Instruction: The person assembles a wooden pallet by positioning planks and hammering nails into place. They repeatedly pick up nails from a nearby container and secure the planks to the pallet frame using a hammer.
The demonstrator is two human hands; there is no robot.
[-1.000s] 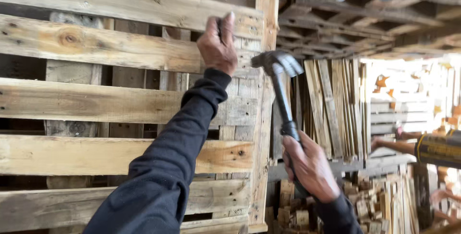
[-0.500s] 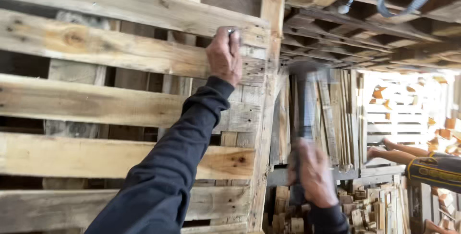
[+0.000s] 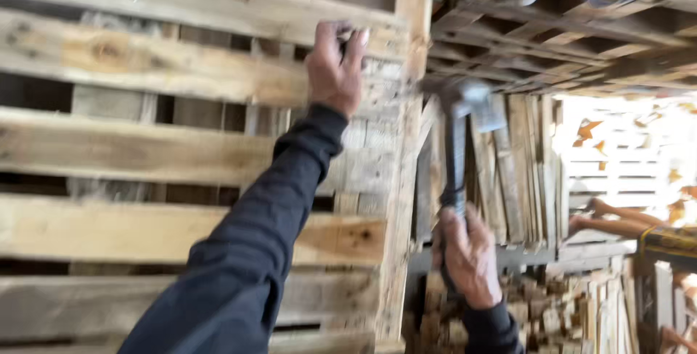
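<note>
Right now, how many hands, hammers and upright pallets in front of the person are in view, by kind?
Hands: 2, left hand on the pallet, right hand gripping the hammer
Hammers: 1
Upright pallets in front: 1
Total: 4

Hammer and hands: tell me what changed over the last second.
The hammer in the right hand swung leftward, its head now close to the pallet's edge board. The left hand stayed pressed on the upper slat, fingers pinched together. Nothing was let go.
</note>
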